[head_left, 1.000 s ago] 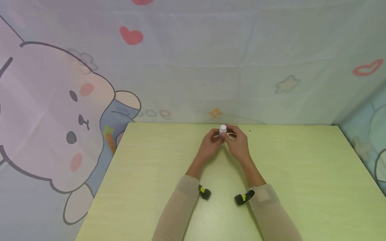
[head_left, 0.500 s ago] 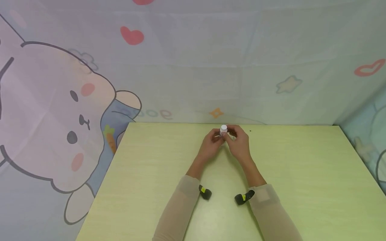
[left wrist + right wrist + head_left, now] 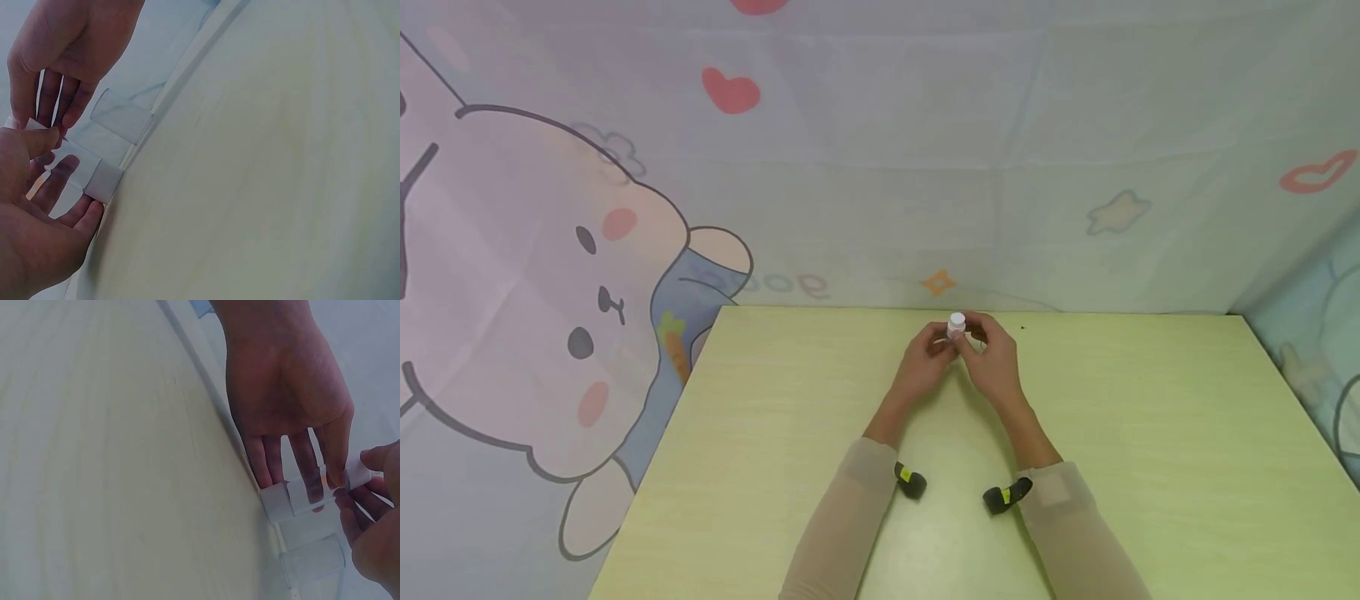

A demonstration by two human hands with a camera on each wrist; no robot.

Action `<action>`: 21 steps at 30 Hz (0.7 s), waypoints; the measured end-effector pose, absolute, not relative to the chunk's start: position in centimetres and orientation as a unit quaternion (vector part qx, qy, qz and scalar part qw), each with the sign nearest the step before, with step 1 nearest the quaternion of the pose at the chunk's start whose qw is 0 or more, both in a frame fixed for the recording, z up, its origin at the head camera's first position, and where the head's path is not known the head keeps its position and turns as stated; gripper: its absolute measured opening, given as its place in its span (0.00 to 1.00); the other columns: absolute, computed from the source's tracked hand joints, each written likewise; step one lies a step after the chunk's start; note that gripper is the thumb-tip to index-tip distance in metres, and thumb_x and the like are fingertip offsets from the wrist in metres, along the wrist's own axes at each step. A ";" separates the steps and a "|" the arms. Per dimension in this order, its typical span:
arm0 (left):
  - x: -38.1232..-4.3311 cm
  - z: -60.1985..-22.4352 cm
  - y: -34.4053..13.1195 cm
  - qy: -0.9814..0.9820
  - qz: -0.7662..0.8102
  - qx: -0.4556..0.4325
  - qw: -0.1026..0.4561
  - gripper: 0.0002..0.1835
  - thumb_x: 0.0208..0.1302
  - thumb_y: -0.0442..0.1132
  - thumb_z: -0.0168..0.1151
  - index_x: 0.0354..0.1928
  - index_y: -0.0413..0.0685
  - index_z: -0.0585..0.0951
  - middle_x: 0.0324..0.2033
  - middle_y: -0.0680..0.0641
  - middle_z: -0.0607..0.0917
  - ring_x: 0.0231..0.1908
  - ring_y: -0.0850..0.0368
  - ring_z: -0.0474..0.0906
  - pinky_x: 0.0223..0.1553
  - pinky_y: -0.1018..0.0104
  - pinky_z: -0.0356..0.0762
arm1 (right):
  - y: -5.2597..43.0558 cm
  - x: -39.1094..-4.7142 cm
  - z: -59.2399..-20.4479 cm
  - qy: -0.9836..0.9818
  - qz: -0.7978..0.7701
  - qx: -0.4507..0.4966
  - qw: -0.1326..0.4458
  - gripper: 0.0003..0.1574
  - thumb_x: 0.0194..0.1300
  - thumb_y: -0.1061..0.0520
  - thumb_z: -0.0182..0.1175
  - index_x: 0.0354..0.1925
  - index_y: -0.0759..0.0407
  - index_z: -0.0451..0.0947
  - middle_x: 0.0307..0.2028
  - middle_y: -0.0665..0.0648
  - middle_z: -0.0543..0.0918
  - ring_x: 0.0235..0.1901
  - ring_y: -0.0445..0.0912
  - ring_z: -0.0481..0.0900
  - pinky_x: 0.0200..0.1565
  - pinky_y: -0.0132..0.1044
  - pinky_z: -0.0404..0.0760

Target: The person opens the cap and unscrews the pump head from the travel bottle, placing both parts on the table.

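A small white bottle (image 3: pixel 957 322) with a white cap stands upright at the far edge of the table, between both hands. My left hand (image 3: pixel 921 364) grips its body from the left, with fingers low near the base in the left wrist view. From the right, my right hand (image 3: pixel 997 364) pinches the upper part by the cap (image 3: pixel 358 473), its thumb in front. A pale label (image 3: pixel 306 489) wraps the body. Just right of the bottle sits a clear cylindrical container (image 3: pixel 122 117), mostly hidden by my right hand in the head view.
The pale yellow-green table (image 3: pixel 775 417) ends at a printed cloth backdrop (image 3: pixel 880 183). A tiny dark speck (image 3: pixel 1022 327) lies near the far edge. Black wrist cameras (image 3: pixel 911 481) sit on the inner side of both sleeves.
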State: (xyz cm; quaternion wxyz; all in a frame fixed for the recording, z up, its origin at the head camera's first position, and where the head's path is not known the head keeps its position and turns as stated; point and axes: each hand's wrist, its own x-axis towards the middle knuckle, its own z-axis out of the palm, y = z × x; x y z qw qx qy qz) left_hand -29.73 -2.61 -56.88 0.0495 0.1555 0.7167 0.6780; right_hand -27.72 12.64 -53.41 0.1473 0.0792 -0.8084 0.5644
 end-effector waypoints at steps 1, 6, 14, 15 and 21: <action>-29.7 -56.9 -2.5 0.716 0.679 0.153 0.049 0.18 0.79 0.38 0.63 0.66 0.45 0.77 0.65 0.44 0.80 0.64 0.46 0.80 0.62 0.60 0.83 | 12.7 -27.7 -53.4 -0.808 0.565 0.078 0.148 0.22 0.76 0.58 0.67 0.63 0.66 0.78 0.55 0.65 0.85 0.58 0.58 0.82 0.65 0.51 0.80; -29.7 -57.0 -2.3 0.716 0.681 0.149 0.046 0.17 0.78 0.36 0.63 0.65 0.44 0.78 0.64 0.43 0.81 0.63 0.45 0.81 0.61 0.60 0.84 | 12.7 -27.6 -53.5 -0.808 0.565 0.070 0.150 0.20 0.75 0.58 0.68 0.60 0.65 0.79 0.54 0.64 0.86 0.58 0.58 0.82 0.65 0.51 0.81; -29.7 -57.0 -2.3 0.717 0.680 0.145 0.044 0.17 0.78 0.36 0.64 0.65 0.46 0.78 0.64 0.44 0.81 0.64 0.45 0.81 0.62 0.60 0.83 | 12.8 -27.7 -53.6 -0.804 0.571 0.072 0.149 0.20 0.74 0.58 0.69 0.59 0.66 0.80 0.54 0.64 0.86 0.58 0.57 0.82 0.65 0.52 0.80; -29.6 -57.0 -2.3 0.718 0.680 0.144 0.044 0.17 0.78 0.37 0.64 0.65 0.46 0.78 0.65 0.44 0.81 0.64 0.45 0.81 0.62 0.60 0.83 | 12.8 -27.7 -53.5 -0.804 0.571 0.072 0.148 0.20 0.74 0.58 0.69 0.59 0.66 0.80 0.54 0.64 0.86 0.58 0.57 0.82 0.65 0.52 0.80; -29.6 -57.0 -2.3 0.718 0.679 0.147 0.044 0.18 0.79 0.38 0.63 0.65 0.46 0.78 0.66 0.43 0.80 0.64 0.45 0.80 0.63 0.60 0.83 | 12.7 -27.8 -53.4 -0.804 0.571 0.074 0.150 0.20 0.74 0.58 0.69 0.58 0.66 0.80 0.54 0.64 0.86 0.58 0.58 0.82 0.64 0.51 0.81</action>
